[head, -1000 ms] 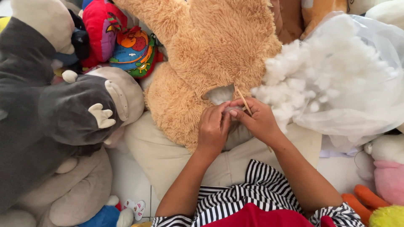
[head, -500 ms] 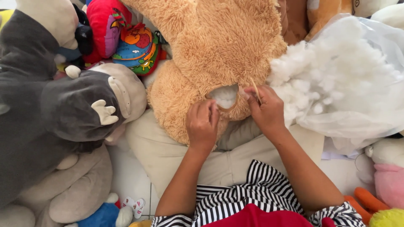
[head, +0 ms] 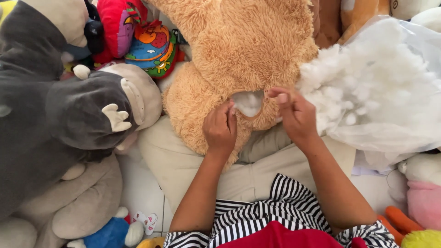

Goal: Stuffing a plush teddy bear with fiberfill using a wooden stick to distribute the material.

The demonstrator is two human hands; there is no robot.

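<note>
2 hands point(head: 220, 128) at teddy bear point(head: 239, 50) opening

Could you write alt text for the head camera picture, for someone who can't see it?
Seen from above, a person's left hand and right hand hold open a gap in a big tan plush bear, white stuffing showing inside. A clear bag of white stuffing lies to the right, a grey plush toy to the left.

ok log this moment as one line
left hand: grips edge of tan teddy bear | right hand: pinched beside seam opening | white stuffing: bagged at right
</note>
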